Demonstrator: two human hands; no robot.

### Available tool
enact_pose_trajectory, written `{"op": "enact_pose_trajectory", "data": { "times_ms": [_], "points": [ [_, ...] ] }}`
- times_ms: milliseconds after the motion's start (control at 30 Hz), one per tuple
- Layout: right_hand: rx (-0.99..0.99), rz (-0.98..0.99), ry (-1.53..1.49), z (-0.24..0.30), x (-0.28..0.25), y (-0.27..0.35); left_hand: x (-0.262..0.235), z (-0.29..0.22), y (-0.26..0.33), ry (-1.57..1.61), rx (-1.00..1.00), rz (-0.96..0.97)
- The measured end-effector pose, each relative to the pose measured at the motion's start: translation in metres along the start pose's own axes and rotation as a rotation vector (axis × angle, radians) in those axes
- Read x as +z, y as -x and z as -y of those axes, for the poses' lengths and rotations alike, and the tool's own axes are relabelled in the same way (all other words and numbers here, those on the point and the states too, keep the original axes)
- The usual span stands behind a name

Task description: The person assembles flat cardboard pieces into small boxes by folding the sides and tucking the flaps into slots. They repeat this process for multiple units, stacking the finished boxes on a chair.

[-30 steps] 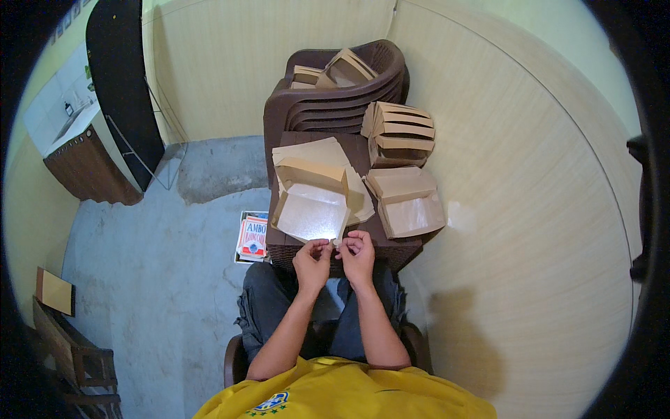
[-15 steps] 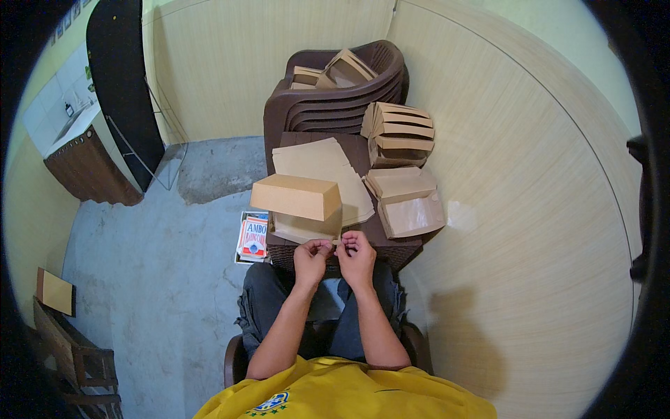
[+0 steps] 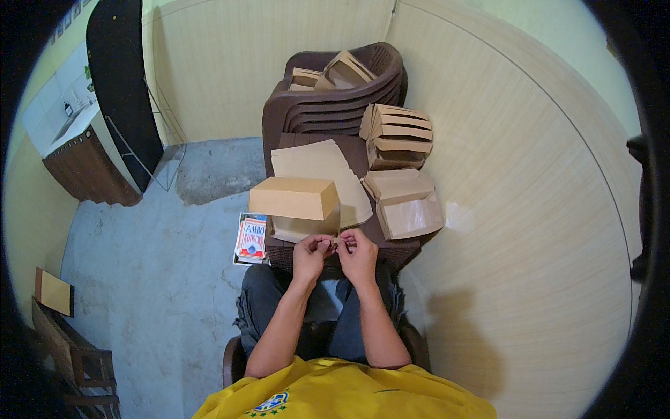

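A brown cardboard box [image 3: 292, 199] stands with its lid raised on the near part of a dark brown table [image 3: 356, 150]. At its near right corner, my left hand [image 3: 311, 257] pinches the cardboard with the fingertips. Right beside it, my right hand [image 3: 358, 255] has its fingers closed on a small tab of the same corner. The fingertips of both hands almost meet there. Behind the box lie flat cardboard sheets [image 3: 321, 162]. Part of the box's base is hidden behind the lid and my hands.
To the right sit an open cardboard box [image 3: 408, 209] and a stack of nested folded boxes [image 3: 399, 136]. Stacked brown plastic chairs [image 3: 314, 112] with more boxes [image 3: 345, 72] stand behind. A white carton with red and blue print [image 3: 251, 239] is left of the table.
My fingers have shifted slightly at the box corner, and the small tab between them shows more. The view has moved a little; the box stays in place.
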State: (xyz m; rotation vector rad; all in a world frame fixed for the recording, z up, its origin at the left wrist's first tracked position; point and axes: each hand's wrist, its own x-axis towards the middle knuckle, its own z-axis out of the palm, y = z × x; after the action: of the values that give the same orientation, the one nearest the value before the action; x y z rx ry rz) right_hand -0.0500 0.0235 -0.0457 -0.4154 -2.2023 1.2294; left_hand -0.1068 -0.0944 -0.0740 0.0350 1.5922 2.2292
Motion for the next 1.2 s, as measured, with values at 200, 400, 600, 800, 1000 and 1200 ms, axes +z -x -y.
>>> {"op": "enact_pose_trajectory", "data": {
  "times_ms": [200, 400, 600, 800, 1000, 1200],
  "points": [
    [0.075, 0.122, -0.089, 0.008, -0.008, -0.007, 0.001, -0.007, 0.004, -0.205, 0.132, 0.029],
    [0.002, 0.195, -0.033, 0.006, -0.008, -0.014, 0.002, -0.001, -0.001, -0.14, 0.101, -0.023],
    [0.007, 0.179, 0.032, 0.004, -0.009, -0.018, 0.001, 0.002, 0.006, -0.364, 0.259, 0.033],
    [-0.075, 0.232, 0.047, 0.004, -0.014, -0.022, 0.01, -0.01, 0.013, -0.211, 0.141, -0.028],
    [-0.035, 0.191, 0.059, 0.004, -0.013, -0.018, 0.012, -0.019, 0.016, -0.307, 0.076, -0.02],
    [-0.017, 0.221, 0.018, 0.007, -0.017, -0.022, 0.004, -0.019, 0.008, -0.269, 0.031, 0.001]
  ]
}}
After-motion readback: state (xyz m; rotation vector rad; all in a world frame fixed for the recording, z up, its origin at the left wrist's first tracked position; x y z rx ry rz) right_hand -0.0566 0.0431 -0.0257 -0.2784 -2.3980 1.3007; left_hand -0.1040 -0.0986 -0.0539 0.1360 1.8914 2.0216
